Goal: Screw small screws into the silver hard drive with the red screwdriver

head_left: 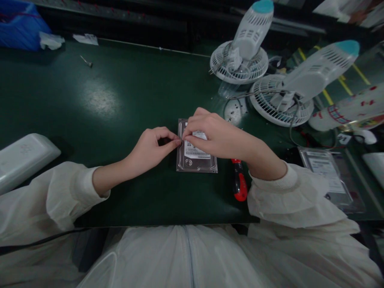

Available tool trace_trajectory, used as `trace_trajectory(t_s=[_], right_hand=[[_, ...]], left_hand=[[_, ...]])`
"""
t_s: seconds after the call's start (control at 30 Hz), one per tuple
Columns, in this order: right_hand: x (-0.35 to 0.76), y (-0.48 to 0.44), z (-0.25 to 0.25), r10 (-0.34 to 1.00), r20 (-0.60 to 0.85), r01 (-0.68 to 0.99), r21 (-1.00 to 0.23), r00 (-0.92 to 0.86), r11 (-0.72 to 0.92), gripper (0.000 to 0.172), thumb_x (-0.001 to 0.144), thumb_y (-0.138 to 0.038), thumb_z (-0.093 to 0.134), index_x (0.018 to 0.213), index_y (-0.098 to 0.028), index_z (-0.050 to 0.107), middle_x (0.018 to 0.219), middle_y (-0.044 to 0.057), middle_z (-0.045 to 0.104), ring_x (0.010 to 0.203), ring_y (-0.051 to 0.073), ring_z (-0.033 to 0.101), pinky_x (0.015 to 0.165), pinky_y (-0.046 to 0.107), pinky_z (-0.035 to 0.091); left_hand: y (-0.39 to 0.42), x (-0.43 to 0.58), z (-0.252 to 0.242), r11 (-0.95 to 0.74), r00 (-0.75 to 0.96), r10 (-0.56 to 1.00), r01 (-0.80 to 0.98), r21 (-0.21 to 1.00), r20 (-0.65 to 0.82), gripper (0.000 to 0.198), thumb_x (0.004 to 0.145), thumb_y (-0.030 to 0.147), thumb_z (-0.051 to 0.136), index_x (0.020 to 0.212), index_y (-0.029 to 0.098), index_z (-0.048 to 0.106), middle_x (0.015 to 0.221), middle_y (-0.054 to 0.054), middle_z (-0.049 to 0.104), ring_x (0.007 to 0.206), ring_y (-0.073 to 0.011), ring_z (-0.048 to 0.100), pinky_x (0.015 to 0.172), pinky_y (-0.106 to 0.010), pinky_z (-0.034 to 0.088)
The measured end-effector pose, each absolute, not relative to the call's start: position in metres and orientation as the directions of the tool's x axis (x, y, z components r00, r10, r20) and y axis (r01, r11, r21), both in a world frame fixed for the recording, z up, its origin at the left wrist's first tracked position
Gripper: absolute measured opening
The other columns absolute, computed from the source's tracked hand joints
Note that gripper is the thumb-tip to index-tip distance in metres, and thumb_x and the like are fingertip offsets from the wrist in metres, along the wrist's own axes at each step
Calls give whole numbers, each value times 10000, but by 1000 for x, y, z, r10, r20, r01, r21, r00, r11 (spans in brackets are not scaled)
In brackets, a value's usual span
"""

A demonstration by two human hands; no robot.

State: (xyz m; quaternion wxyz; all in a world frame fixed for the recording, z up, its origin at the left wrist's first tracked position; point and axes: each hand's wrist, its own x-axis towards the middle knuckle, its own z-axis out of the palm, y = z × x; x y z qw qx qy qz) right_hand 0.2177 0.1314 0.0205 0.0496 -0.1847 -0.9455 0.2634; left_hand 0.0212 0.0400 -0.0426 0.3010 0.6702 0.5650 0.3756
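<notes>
A silver hard drive (198,164) with a white label lies flat on the green table, right in front of me. At its left edge my left hand (154,148) has thumb and forefinger pinched together. My right hand (210,132) reaches over the drive from the right, its fingertips also pinched, almost meeting those of the left. Whatever is between the fingertips is too small or too hidden to make out. Just right of the drive, partly under my right forearm, lies a screwdriver with a red and black handle (239,182).
Two white fans (249,44) (309,84) lie face down at the back right. Near them is a round white dish (235,111) with small dark bits. Another drive (325,170) lies at the right. A white plastic casing (27,158) sits left, a blue bag (21,28) far left.
</notes>
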Motion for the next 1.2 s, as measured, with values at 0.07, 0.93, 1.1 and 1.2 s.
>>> trace_trajectory(t_s=[0.07,0.93,1.1,1.2], right_hand=[[217,131,20,375,-10,326,-517,-927,791,247,960,-210,527,887,-108,740,912,72,690,928,175,483,829,346,346],[215,129,18,384,-76,364,-527,-920,768,267,979,-223,515,888,-109,738,906,73,678,933,170,455,814,340,325],[215,128,19,385,-90,372,-527,-919,764,258,982,-223,524,887,-109,736,898,74,673,945,172,446,810,334,312],[215,128,18,387,-89,373,-528,-918,763,269,990,-240,523,890,-107,734,897,76,668,940,169,446,803,331,305]], left_hand=[[40,22,-43,-176,74,984,548,817,162,206,916,346,659,879,184,780,877,-31,768,805,-185,677,801,-325,537],[42,24,-45,-154,88,988,653,742,128,253,934,355,562,795,185,689,802,-15,723,739,-181,635,744,-329,458],[41,24,-43,-155,84,988,660,735,133,240,930,336,561,793,181,684,802,-18,716,734,-185,635,735,-335,454],[40,25,-42,-152,85,988,679,718,129,233,937,332,559,800,183,673,806,-20,712,742,-189,633,733,-338,456]])
